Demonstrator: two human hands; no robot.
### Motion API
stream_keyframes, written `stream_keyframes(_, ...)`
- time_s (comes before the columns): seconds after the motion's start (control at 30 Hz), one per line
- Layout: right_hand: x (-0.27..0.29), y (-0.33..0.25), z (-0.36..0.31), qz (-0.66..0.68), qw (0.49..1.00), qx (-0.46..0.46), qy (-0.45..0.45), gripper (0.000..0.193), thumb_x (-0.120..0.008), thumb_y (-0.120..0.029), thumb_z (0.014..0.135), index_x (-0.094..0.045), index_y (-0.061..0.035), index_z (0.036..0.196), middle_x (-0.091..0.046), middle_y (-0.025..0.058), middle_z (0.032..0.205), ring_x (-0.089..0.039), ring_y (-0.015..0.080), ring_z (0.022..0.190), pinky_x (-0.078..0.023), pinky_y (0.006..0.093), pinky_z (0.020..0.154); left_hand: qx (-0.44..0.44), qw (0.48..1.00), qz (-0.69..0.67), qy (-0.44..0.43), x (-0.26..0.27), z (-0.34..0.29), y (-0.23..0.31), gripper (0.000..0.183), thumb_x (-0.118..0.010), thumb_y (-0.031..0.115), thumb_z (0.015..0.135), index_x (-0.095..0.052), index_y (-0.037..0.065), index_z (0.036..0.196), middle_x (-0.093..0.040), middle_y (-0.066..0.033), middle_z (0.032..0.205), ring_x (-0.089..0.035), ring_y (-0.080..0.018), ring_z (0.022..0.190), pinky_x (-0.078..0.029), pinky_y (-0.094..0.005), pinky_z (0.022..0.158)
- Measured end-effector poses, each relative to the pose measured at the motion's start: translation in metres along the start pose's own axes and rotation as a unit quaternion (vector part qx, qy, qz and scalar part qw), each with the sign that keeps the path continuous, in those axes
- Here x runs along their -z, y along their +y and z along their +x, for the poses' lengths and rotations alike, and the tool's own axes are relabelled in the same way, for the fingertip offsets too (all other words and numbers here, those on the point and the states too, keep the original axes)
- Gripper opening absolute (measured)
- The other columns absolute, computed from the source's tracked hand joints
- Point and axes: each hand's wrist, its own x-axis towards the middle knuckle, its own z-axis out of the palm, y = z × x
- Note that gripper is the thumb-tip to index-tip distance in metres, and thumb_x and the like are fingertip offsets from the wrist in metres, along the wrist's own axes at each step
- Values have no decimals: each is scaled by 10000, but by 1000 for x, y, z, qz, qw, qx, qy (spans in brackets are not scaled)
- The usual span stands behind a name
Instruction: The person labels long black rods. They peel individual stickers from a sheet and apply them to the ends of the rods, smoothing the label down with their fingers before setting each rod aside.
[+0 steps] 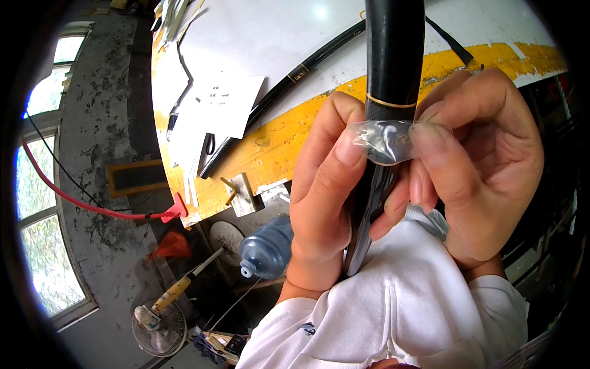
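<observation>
A small piece of clear plastic film, shiny and creased, stretches across a thick black rod with thin gold rings. My left hand pinches the film's left end between thumb and forefinger. At its right end, my right hand grips the film between thumb and fingertips. The rod runs from the top of the view down between my hands toward my white shirt. Faint gold marks show through the film; whether it touches the rod there I cannot tell. My left palm lies beside the rod's lower part.
A white table with a worn yellow edge lies ahead. On it are another black rod and white paper sheets. A blue water jug, a fan and a red hose are at the left.
</observation>
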Motion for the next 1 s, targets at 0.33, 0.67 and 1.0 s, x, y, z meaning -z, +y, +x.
stream_keyframes(0.33,13,2,18,-180,981,63,28,308,-617,-96,837,-496,14,1098,-507,31,790,-425,59,635,-343,180,580,15,1000,-11,-9,-8,-4,1,214,-469,245,998,-341,87,931,-504,-83,725,-388,-85,439,-294,-205,417)
stream_keyframes(0.67,25,-3,2,-179,981,-56,-48,562,-666,-499,780,-511,7,968,-499,66,901,-455,88,642,-337,193,537,-3,1000,-2,-30,7,3,1,256,-398,323,1007,-373,71,969,-497,-127,597,-350,-99,366,-274,-217,379)
stream_keyframes(1.0,20,5,2,-151,986,-16,-71,155,-605,-123,836,-524,-14,910,-499,66,887,-446,102,763,-367,236,705,-4,999,-20,-24,9,2,2,243,-451,297,973,-371,68,989,-497,-137,690,-368,-99,383,-277,-214,378)
